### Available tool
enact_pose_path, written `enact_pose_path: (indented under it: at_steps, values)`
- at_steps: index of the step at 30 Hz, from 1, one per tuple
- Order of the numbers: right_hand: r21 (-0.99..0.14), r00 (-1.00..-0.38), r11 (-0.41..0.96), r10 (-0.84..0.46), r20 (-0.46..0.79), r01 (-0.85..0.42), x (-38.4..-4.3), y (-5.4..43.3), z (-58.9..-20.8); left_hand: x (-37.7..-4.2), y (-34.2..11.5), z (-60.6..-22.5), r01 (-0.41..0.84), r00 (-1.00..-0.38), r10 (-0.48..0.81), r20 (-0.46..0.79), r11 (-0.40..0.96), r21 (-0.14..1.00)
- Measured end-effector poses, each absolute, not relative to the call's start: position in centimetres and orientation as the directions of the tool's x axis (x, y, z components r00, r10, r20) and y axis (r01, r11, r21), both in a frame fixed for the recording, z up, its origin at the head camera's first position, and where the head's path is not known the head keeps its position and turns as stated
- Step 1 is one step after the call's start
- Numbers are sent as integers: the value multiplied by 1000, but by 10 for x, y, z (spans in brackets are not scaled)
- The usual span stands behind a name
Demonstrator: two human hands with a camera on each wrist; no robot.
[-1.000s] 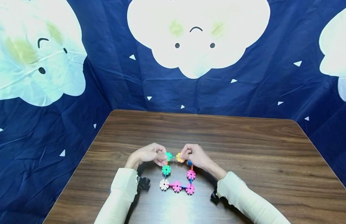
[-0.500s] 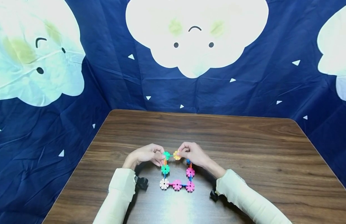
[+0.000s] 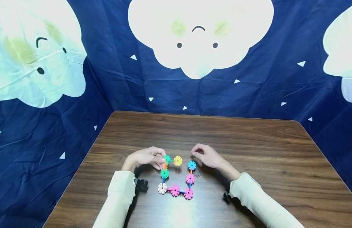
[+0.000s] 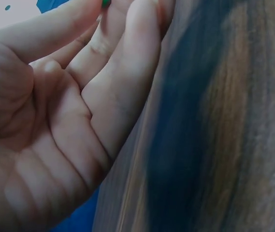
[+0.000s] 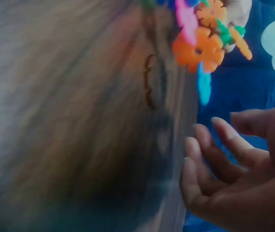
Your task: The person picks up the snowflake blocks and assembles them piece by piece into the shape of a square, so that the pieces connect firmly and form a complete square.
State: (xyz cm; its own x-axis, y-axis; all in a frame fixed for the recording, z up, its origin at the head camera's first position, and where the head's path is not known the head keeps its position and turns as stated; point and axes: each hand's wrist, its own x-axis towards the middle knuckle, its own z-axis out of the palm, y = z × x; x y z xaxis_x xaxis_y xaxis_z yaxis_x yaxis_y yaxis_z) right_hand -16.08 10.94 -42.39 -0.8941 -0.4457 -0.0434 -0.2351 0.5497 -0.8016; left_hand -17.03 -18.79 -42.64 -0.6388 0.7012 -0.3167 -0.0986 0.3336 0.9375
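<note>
A chain of toothed plastic discs (image 3: 175,190) lies on the wooden table (image 3: 250,152) in a U shape, with green, white, pink, blue and yellow pieces. My left hand (image 3: 161,158) pinches the green disc (image 3: 167,158) at the chain's upper left end, and the yellow disc (image 3: 177,160) juts out beside it. The blue disc (image 3: 191,165) tops the right arm of the U. Just right of it hovers my right hand (image 3: 194,154), fingers loosely curled and holding nothing. The right wrist view shows that hand (image 5: 224,159) apart from the discs (image 5: 198,50). The left wrist view shows mostly my left palm (image 4: 79,96).
A dark blue cloth with white cloud faces (image 3: 198,34) hangs behind and beside the table. The table's far edge (image 3: 204,116) meets the cloth. Small black wrist cameras (image 3: 141,184) sit under both sleeves.
My right hand let go of the yellow disc and drew away to the right. The chain shifted slightly left, and a gap now shows between the yellow and blue discs.
</note>
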Motion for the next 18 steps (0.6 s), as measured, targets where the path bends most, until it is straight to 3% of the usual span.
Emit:
enact_pose_path:
  at_steps: [8, 18]
  values:
    - [-812, -841, 533, -532, -104, -237, -149, 127, -435, -168, -193, -423, -119, -633, 694, -343, 350, 929]
    - [-665, -837, 621, -546, 14, -416, -135, 130, -445, -168, -194, -424, -113, -639, 688, -343, 357, 927]
